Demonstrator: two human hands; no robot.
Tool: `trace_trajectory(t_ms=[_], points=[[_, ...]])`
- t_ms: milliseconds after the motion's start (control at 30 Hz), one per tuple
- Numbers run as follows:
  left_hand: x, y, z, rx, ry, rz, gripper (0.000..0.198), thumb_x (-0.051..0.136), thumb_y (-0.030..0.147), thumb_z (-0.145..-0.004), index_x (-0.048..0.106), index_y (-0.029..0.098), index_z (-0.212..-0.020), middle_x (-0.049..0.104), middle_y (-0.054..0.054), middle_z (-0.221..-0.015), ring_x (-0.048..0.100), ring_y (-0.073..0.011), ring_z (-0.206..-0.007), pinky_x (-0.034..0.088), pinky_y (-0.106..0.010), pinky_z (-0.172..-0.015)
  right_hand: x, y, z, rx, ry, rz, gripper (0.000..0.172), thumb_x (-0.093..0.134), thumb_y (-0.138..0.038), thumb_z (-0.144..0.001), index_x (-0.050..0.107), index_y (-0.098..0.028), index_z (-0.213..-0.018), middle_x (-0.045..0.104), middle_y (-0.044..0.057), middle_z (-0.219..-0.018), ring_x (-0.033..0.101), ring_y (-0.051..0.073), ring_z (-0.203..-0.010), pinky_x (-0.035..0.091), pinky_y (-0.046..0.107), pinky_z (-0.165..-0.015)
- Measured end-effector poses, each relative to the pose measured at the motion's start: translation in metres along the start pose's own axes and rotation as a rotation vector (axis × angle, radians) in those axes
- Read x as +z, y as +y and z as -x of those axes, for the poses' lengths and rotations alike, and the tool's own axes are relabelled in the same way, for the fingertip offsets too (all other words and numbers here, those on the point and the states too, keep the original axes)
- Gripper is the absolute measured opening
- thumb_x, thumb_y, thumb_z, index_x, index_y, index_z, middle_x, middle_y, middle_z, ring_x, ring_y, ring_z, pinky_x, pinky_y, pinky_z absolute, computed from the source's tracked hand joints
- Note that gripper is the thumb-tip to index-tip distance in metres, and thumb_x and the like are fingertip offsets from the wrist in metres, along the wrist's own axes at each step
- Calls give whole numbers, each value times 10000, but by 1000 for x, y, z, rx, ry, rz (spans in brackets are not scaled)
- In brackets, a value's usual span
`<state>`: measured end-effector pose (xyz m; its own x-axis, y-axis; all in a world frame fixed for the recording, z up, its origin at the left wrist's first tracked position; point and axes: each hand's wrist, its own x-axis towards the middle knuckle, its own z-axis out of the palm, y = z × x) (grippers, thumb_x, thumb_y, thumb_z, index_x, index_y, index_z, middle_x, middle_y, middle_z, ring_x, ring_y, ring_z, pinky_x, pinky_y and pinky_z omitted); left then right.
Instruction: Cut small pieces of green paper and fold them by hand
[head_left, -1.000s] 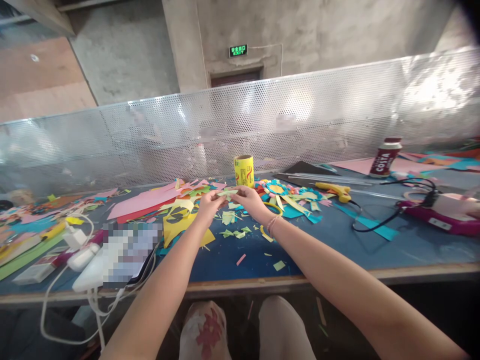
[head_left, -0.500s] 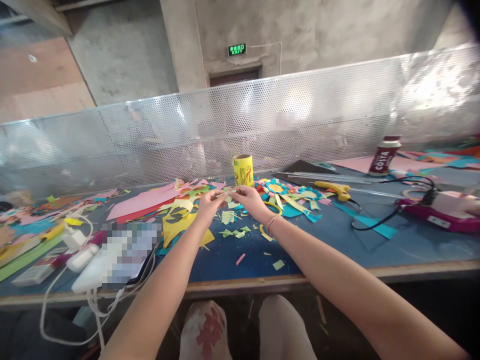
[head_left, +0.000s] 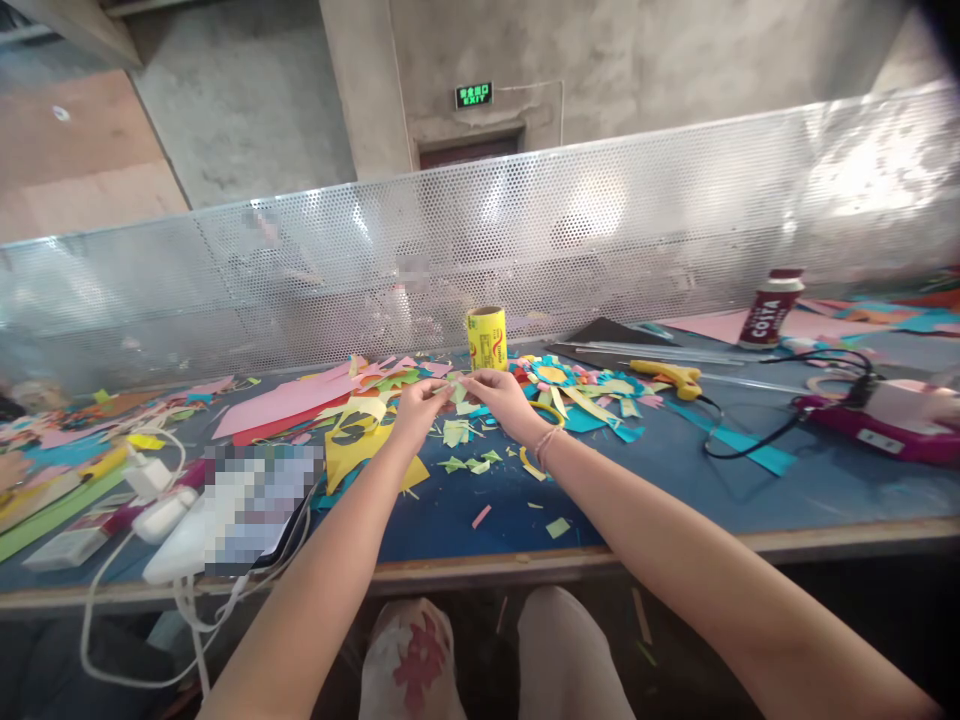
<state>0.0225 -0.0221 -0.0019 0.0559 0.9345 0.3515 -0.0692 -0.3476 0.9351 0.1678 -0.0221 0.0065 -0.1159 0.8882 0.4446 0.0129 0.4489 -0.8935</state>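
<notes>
My left hand (head_left: 415, 408) and my right hand (head_left: 501, 400) meet over the blue table (head_left: 660, 480), fingers pinched on a small light-green paper piece (head_left: 457, 389) held between them. Below the hands lie several light-green paper scraps (head_left: 469, 465) and a yellow cut sheet (head_left: 356, 440). A yellow roll (head_left: 487, 339) stands just behind the hands. A thin band circles my right wrist.
Pink and red sheets (head_left: 285, 405) lie to the left, paper flowers (head_left: 577, 385) and a yellow glue gun (head_left: 667, 377) to the right. A bottle (head_left: 768, 308) stands at far right near a magenta device (head_left: 877, 420) with black cable. White chargers and cords (head_left: 161, 510) lie at left. A perforated metal screen (head_left: 525, 240) backs the table.
The hands have stayed nearly in place, fingers working the green piece; the piece now looks smaller and more folded between the fingertips.
</notes>
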Motion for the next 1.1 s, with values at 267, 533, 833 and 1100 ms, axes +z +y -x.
trace_trajectory(t_ms=[267,533,833,1100], points=[[1,1,1,10,-10,3,293,700,380,-613,634,130,-751,636,-27,-719,579,-115,-630,507,-297,-696,-2,-1,0,-24,-1,21,298,613,-447,-663,596,-151,-633,534,-7,-544,489,106,-546,417,245,-557],[1,3,2,4,-15,-1,290,702,379,-610,638,133,-749,638,-31,-713,584,-122,-632,506,-308,-703,-3,-1,0,-40,3,34,302,605,-449,-673,585,-158,-595,543,-1,-541,493,109,-546,409,247,-552],[0,0,0,-35,-4,74,295,729,348,-577,647,127,-755,648,-30,-716,576,-108,-606,500,-283,-668,-4,3,-2,-11,30,-15,273,632,-423,-645,640,-150,-636,566,5,-546,510,110,-547,434,259,-569],[1,3,1,-125,40,216,291,760,297,-525,645,124,-729,630,-11,-641,576,-106,-569,496,-288,-660,-4,6,-4,-10,54,-78,270,652,-412,-630,661,-146,-672,603,19,-599,541,121,-585,461,280,-615]])
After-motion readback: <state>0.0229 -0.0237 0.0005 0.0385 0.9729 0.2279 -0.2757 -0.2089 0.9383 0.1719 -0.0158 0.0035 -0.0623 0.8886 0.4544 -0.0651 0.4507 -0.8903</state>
